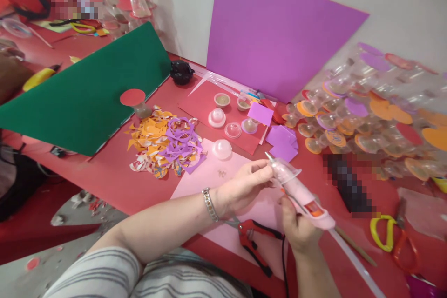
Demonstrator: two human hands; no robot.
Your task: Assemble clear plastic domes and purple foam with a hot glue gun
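My right hand (302, 230) is wrapped round a pale pink hot glue gun (303, 195), its nozzle pointing up and to the left and a long glue stick (356, 258) trailing from its rear. With a watch (209, 205) on the wrist, my left hand (253, 177) pinches a clear plastic cup (291, 174) close to the nozzle. Whether nozzle and cup touch, I cannot tell. Below my hands lies a pink sheet (195, 195) bearing red-handled pruning shears (247, 233). A clear plastic dome (222, 149) rests at its far edge.
Paper scraps (164, 139) are heaped left of centre, before a leaning green board (115, 84). Purple paper squares (282, 142) and sand-filled cups (222, 99) lie ahead. Hourglass-shaped plastic pieces (366, 102) crowd the right. Scissors (384, 233) lie near right. A purple board (272, 32) leans behind.
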